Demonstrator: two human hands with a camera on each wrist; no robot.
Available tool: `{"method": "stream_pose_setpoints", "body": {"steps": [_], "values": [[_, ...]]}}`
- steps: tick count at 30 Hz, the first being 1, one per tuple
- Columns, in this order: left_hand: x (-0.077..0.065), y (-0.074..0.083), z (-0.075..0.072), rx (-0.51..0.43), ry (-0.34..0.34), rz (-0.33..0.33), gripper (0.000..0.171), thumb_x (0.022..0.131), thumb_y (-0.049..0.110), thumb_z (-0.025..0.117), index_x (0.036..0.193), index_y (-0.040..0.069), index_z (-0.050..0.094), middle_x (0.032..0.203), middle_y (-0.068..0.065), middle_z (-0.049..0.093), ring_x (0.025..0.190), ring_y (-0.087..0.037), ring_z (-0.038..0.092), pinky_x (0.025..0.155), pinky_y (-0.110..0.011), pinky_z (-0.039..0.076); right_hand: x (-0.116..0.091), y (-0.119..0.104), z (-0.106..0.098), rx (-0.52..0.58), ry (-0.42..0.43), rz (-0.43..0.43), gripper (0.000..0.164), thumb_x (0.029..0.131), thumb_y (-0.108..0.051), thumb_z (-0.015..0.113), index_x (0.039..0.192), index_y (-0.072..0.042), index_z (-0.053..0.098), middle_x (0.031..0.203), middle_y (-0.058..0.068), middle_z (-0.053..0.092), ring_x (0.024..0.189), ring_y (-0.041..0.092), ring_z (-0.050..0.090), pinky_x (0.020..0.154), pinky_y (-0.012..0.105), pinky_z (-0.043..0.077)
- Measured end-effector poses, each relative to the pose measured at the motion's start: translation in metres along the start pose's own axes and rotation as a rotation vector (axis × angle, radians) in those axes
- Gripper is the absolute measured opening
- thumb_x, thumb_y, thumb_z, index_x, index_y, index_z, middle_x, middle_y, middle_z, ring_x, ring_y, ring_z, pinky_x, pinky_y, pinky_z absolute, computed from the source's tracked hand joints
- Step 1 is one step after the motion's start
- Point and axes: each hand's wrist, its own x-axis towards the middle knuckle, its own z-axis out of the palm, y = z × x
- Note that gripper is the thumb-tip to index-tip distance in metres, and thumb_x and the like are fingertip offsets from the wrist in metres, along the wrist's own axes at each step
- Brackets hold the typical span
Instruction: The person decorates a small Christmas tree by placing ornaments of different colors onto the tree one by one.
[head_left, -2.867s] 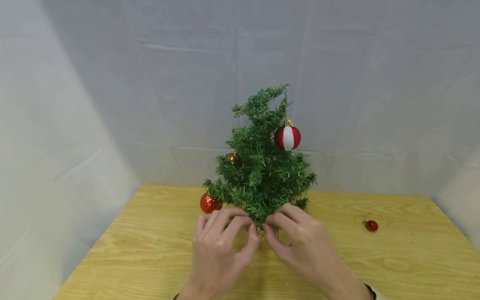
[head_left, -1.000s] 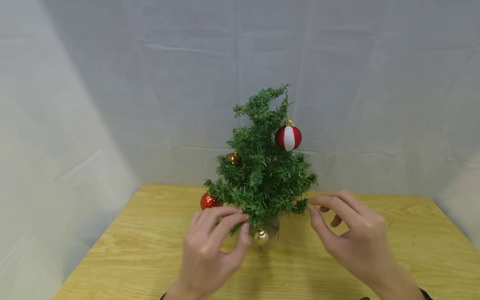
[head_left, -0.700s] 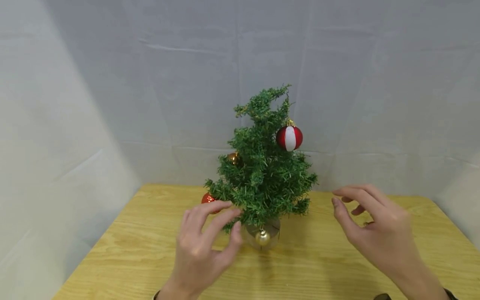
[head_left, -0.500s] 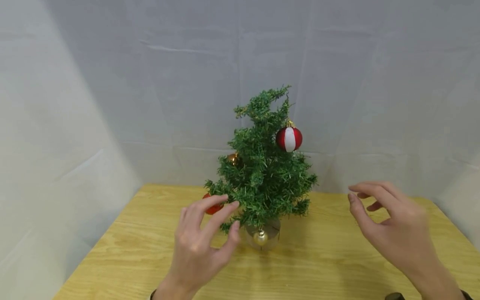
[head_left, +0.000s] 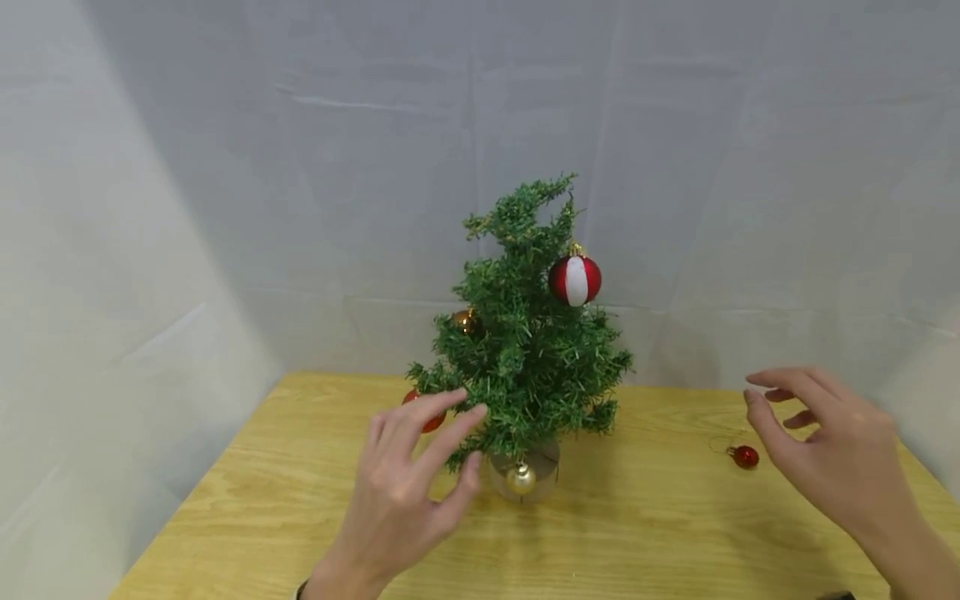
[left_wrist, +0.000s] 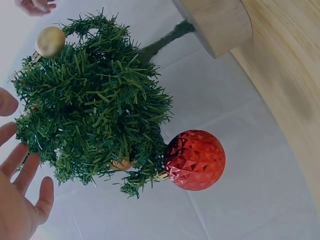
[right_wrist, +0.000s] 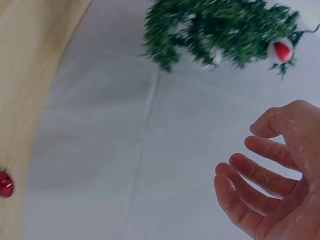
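A small artificial Christmas tree (head_left: 525,350) stands on a round wooden base (left_wrist: 220,25). My left hand (head_left: 397,492) hovers at its lower left front with fingers spread, holding nothing. From a low front branch hangs a small gold bauble (head_left: 521,477), just right of that hand. Behind the left fingers sits a faceted red bauble (left_wrist: 195,160), partly covered in the head view. My right hand (head_left: 836,446) is off to the right, fingers loosely bent and nothing between them. Left of it, a small red bauble (head_left: 745,457) with a thin loop lies on the table.
A red and white striped bauble (head_left: 575,280) hangs at the tree's upper right, and an amber one (head_left: 467,322) on its left side. The wooden table (head_left: 637,542) ends at the back against a pale cloth backdrop (head_left: 375,167).
Both hands have left the front branch, uncovering the hanging gold bauble. The right hand has travelled far right, past the small red bauble; the left drew back slightly and its fingers spread.
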Motion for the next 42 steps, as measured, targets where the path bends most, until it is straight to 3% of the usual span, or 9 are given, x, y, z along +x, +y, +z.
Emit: {"method": "stream_pose_setpoints", "body": {"steps": [12,18,20,23,25,27,31,37,42], "values": [[-0.002,-0.003,0.0,-0.019,0.009,0.026,0.034,0.102,0.023,0.053,0.122,0.003,0.072,0.121,-0.016,0.069,0.102,-0.029,0.064,0.084,-0.036,0.045,-0.018,0.042,0.005,-0.051,-0.059,0.082,0.018,0.079,0.002,0.075,0.095,-0.005,0.076,0.091,0.013,0.073,0.09,-0.035,0.037,0.057,0.002,0.043],[-0.002,-0.003,-0.001,-0.016,0.006,0.03,0.035,0.102,0.023,0.052,0.122,0.003,0.072,0.121,-0.016,0.07,0.102,-0.029,0.064,0.083,-0.037,0.045,-0.028,0.058,0.006,-0.093,-0.159,0.1,0.017,0.081,-0.002,0.075,0.097,-0.007,0.076,0.095,0.014,0.072,0.089,-0.031,0.036,0.057,0.003,0.042],[-0.002,-0.003,-0.001,-0.015,0.004,0.028,0.035,0.102,0.023,0.052,0.122,0.003,0.072,0.121,-0.016,0.07,0.102,-0.03,0.064,0.083,-0.037,0.045,-0.033,0.065,0.008,-0.113,-0.211,0.101,0.017,0.082,-0.004,0.076,0.098,-0.009,0.076,0.098,0.013,0.072,0.084,-0.021,0.047,0.057,0.006,0.043],[-0.002,-0.003,-0.001,-0.014,0.003,0.026,0.035,0.102,0.023,0.052,0.122,0.002,0.072,0.121,-0.016,0.07,0.102,-0.029,0.064,0.083,-0.037,0.045,-0.041,0.076,0.013,-0.142,-0.289,0.081,0.018,0.08,-0.005,0.078,0.097,-0.011,0.076,0.099,0.011,0.073,0.078,0.008,0.065,0.055,0.013,0.046],[-0.002,-0.003,-0.001,-0.017,0.006,0.03,0.034,0.102,0.022,0.053,0.121,0.002,0.073,0.12,-0.016,0.07,0.101,-0.029,0.064,0.082,-0.037,0.045,-0.046,0.082,0.017,-0.17,-0.352,0.063,0.018,0.08,-0.007,0.08,0.096,-0.012,0.075,0.099,0.01,0.073,0.076,0.025,0.069,0.052,0.019,0.047],[-0.002,-0.003,-0.001,-0.017,0.008,0.034,0.034,0.101,0.022,0.053,0.121,0.002,0.073,0.12,-0.016,0.07,0.101,-0.029,0.064,0.082,-0.037,0.044,-0.051,0.088,0.021,-0.185,-0.418,0.05,0.02,0.078,-0.008,0.082,0.097,-0.012,0.075,0.098,0.009,0.073,0.077,0.031,0.07,0.052,0.021,0.046],[-0.003,-0.003,-0.002,-0.012,0.005,0.035,0.034,0.101,0.021,0.053,0.121,0.002,0.073,0.12,-0.016,0.07,0.1,-0.029,0.064,0.081,-0.037,0.044,-0.059,0.096,0.028,-0.194,-0.538,0.051,0.022,0.079,-0.011,0.083,0.1,-0.011,0.075,0.101,0.008,0.072,0.079,0.029,0.07,0.053,0.025,0.047],[-0.003,-0.003,-0.002,0.006,0.0,0.038,0.033,0.1,0.02,0.053,0.121,0.004,0.073,0.12,-0.015,0.071,0.101,-0.029,0.064,0.082,-0.039,0.043,-0.063,0.108,0.035,-0.189,-0.656,0.06,0.024,0.081,-0.014,0.084,0.103,-0.008,0.075,0.102,0.012,0.072,0.078,0.024,0.07,0.057,0.031,0.053],[-0.003,-0.003,-0.002,0.052,0.005,0.046,0.032,0.1,0.02,0.052,0.119,0.006,0.074,0.117,-0.013,0.073,0.105,-0.031,0.065,0.084,-0.046,0.043,-0.066,0.117,0.039,-0.159,-0.722,0.067,0.025,0.081,-0.012,0.084,0.103,-0.006,0.075,0.098,0.01,0.072,0.075,0.021,0.068,0.059,0.03,0.055]]}}
